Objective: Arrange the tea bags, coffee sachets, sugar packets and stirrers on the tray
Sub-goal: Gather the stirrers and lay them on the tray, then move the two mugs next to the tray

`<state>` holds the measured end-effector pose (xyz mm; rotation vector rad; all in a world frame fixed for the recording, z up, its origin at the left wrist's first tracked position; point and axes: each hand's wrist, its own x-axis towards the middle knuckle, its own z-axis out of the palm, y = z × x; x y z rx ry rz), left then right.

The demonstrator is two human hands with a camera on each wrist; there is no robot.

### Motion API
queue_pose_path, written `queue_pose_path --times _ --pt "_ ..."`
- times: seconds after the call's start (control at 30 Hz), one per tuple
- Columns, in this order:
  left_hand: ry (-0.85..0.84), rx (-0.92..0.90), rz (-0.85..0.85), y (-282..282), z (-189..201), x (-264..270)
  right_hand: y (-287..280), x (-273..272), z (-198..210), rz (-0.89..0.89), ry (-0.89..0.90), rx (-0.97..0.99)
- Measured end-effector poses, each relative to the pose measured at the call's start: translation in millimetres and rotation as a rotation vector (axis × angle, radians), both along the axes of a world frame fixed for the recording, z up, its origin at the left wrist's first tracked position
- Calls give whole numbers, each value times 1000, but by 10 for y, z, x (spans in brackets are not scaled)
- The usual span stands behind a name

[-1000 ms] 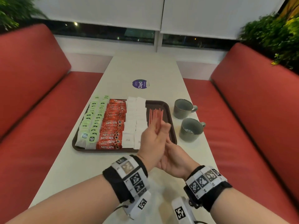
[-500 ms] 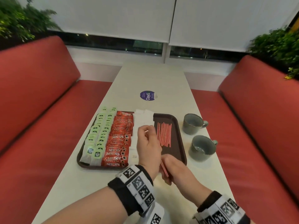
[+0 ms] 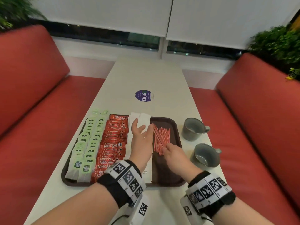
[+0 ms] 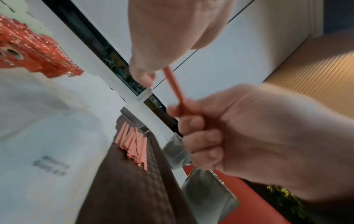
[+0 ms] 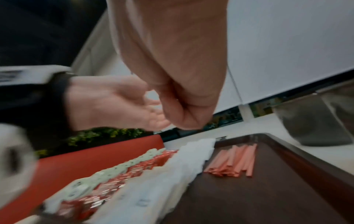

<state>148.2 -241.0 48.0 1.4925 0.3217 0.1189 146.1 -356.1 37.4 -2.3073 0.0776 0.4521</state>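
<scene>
On my tray [image 3: 177,127], tea bags [image 3: 87,143], coffee sachets [image 3: 113,143] and sugar packets [image 3: 139,119] reach the left and far rims. My left hand [image 3: 141,140] hangs slack; my right hand [image 3: 174,154] pinches stirrers [image 3: 156,135] above the loose pile [image 3: 163,137], bare tray nearer me.
</scene>
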Motion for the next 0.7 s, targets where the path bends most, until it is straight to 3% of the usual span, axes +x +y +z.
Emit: queue_pose_path --times 0.07,0.17,0.27,0.47,0.7 --pt "-2 77 -52 66 -75 -31 -45 213 -28 -33 -3 -236" --pt "-27 221 -135 137 -168 -128 -27 449 -113 -2 63 -358" --pt "-41 239 -162 181 -173 -255 71 588 -196 70 117 -526" --pt "-29 463 -449 233 -180 -658 145 647 -269 121 134 -611" --pt "18 499 -519 299 -250 -1020 77 201 63 158 -40 -596"
